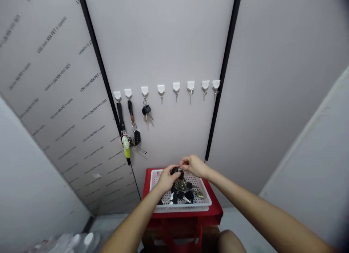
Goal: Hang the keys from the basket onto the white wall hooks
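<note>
Above the far side of a white plastic basket (pixel 188 205), both my hands meet at a small bunch of black-headed keys (pixel 180 174). My left hand (pixel 167 179) is closed on the bunch from the left, thumb towards me. From the right, my right hand (pixel 195 166) pinches at the top of the same bunch; the exact spot between its fingertips is too small to make out. Inside the basket below lies a heap of loose keys (pixel 180 195), several with black heads, some metal.
White hooks (pixel 176 87) run in a row across the wall panel. The left ones carry a black strap with keys (pixel 120 116), a braided strap with a car key (pixel 136 137) and a key bunch (pixel 146 109). A red cloth (pixel 215 205) lies under the basket. White-capped bottles (pixel 88 239) stand lower left.
</note>
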`<state>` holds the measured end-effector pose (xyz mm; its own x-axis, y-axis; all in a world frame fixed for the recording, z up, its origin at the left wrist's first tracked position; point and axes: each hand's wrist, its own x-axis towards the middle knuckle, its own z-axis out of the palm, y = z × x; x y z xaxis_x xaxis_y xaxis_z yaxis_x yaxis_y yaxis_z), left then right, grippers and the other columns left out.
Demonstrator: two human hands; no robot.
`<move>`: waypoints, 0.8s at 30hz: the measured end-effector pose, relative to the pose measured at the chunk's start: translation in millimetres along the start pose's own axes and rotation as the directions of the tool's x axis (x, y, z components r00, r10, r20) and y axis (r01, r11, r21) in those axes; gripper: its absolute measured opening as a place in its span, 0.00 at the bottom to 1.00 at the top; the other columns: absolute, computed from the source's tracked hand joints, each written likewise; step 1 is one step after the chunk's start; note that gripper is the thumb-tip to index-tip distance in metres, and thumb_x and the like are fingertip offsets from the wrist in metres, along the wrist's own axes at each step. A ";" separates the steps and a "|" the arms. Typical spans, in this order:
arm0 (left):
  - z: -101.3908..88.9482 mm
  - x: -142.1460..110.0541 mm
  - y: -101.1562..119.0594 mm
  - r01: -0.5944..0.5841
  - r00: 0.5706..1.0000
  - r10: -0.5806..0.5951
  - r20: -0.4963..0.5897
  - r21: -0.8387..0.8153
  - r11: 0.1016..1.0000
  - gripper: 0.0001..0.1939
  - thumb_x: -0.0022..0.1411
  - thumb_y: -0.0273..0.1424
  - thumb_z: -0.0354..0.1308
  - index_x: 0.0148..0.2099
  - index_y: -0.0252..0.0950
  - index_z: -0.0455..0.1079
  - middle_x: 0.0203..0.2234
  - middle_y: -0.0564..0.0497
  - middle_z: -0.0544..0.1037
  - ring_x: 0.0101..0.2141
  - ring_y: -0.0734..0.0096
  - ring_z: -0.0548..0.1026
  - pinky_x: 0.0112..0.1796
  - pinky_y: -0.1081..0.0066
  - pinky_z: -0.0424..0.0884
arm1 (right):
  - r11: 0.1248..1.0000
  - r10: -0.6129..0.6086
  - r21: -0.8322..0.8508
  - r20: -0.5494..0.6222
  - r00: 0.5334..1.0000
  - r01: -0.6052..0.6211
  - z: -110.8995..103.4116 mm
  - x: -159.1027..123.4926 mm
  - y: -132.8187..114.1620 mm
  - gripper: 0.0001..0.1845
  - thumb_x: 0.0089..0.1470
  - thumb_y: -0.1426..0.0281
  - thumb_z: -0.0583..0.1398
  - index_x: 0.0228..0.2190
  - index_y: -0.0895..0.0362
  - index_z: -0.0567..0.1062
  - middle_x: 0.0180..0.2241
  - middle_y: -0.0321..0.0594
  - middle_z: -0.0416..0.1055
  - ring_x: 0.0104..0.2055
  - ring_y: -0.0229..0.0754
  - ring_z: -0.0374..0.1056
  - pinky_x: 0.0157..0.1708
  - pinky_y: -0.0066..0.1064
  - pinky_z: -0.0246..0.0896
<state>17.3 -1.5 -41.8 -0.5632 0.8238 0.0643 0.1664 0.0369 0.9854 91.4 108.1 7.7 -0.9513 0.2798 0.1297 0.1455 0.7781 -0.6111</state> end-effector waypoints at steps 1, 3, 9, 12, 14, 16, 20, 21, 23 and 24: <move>-3.5 -0.8 6.5 0.031 0.999 -0.030 0.011 -0.033 0.999 0.15 0.44 0.28 0.48 0.38 0.32 0.61 0.24 0.52 0.69 0.21 0.80 0.65 0.23 0.78 0.60 | 1.000 -0.025 0.016 -0.029 0.999 0.025 -3.1 1.9 -3.8 0.09 0.37 0.68 0.52 0.19 0.61 0.68 0.18 0.35 0.63 0.20 0.30 0.55 0.21 0.21 0.49; -11.4 -2.8 20.5 0.054 0.998 -0.051 0.028 -0.091 0.994 0.15 0.45 0.29 0.49 0.38 0.32 0.61 0.23 0.52 0.69 0.19 0.81 0.64 0.21 0.79 0.59 | 0.997 -0.038 0.072 -0.062 0.997 0.043 -8.4 6.0 -11.2 0.09 0.37 0.68 0.52 0.19 0.61 0.67 0.18 0.35 0.62 0.20 0.30 0.55 0.20 0.21 0.49; -33.7 0.3 60.7 -0.086 0.988 0.071 -0.136 -0.107 0.991 0.14 0.41 0.28 0.52 0.35 0.32 0.62 0.29 0.49 0.70 0.26 0.80 0.66 0.26 0.79 0.60 | 0.938 0.002 0.346 -0.068 0.998 0.021 -26.5 21.4 -41.9 0.07 0.36 0.68 0.51 0.19 0.61 0.64 0.16 0.32 0.60 0.17 0.28 0.54 0.19 0.21 0.51; -40.8 8.4 85.0 -0.133 0.963 0.101 -0.249 -0.112 0.985 0.13 0.42 0.29 0.52 0.33 0.32 0.60 0.25 0.51 0.69 0.22 0.81 0.65 0.22 0.80 0.60 | 0.926 0.001 0.372 -0.171 0.985 0.064 -44.3 31.8 -64.9 0.06 0.35 0.69 0.52 0.18 0.61 0.64 0.15 0.31 0.59 0.16 0.28 0.54 0.18 0.21 0.51; -44.5 15.0 106.0 -0.220 0.925 0.171 -0.339 -0.113 0.969 0.11 0.41 0.29 0.53 0.30 0.32 0.59 0.24 0.53 0.68 0.21 0.82 0.65 0.22 0.80 0.60 | 0.916 -0.004 0.387 -0.252 0.968 0.105 -59.3 40.5 -81.8 0.05 0.35 0.70 0.52 0.17 0.61 0.63 0.14 0.31 0.58 0.16 0.28 0.54 0.17 0.21 0.51; -48.6 22.3 129.5 -0.311 0.886 0.251 -0.391 -0.098 0.945 0.10 0.40 0.28 0.53 0.28 0.32 0.58 0.23 0.54 0.66 0.21 0.83 0.64 0.22 0.80 0.61 | 0.900 0.002 0.411 -0.342 0.940 0.147 -75.0 50.8 -98.5 0.05 0.34 0.71 0.52 0.16 0.61 0.63 0.13 0.31 0.58 0.15 0.27 0.54 0.17 0.20 0.51; -60.0 40.1 171.2 -0.401 0.826 0.352 -0.440 -0.020 0.916 0.09 0.40 0.27 0.52 0.28 0.32 0.58 0.23 0.54 0.66 0.20 0.83 0.64 0.22 0.79 0.61 | 0.875 0.056 0.443 -0.497 0.866 0.198 -101.1 74.8 -125.0 0.05 0.34 0.71 0.52 0.17 0.61 0.64 0.14 0.32 0.60 0.15 0.28 0.55 0.16 0.20 0.52; -63.1 45.1 178.1 -0.407 0.811 0.368 -0.455 0.014 0.914 0.09 0.40 0.27 0.52 0.28 0.32 0.58 0.23 0.53 0.67 0.21 0.82 0.64 0.23 0.78 0.62 | 0.880 0.067 0.431 -0.526 0.848 0.198 -105.5 81.1 -129.3 0.05 0.34 0.70 0.52 0.17 0.61 0.64 0.15 0.33 0.61 0.16 0.28 0.56 0.16 0.20 0.52; -68.5 54.7 187.0 -0.396 0.778 0.393 -0.490 0.103 0.912 0.08 0.41 0.26 0.51 0.29 0.31 0.59 0.24 0.52 0.68 0.22 0.81 0.65 0.26 0.77 0.63 | 0.906 0.082 0.383 -0.573 0.816 0.178 -111.3 93.2 -134.6 0.07 0.35 0.70 0.52 0.18 0.61 0.66 0.15 0.35 0.62 0.17 0.29 0.57 0.16 0.20 0.53; -70.5 58.8 189.4 -0.381 0.760 0.405 -0.508 0.156 0.911 0.07 0.42 0.26 0.51 0.29 0.31 0.60 0.24 0.51 0.68 0.23 0.80 0.66 0.27 0.76 0.63 | 0.923 0.086 0.349 -0.591 0.802 0.158 -112.8 98.8 -135.7 0.07 0.35 0.70 0.52 0.18 0.61 0.66 0.16 0.35 0.63 0.17 0.30 0.58 0.17 0.21 0.54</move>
<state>-41.4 14.1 159.7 -0.7721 0.3537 0.5280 0.4926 -0.1917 0.8489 8.3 93.6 191.6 -0.5898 0.6238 0.5129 -0.1113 0.5663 -0.8167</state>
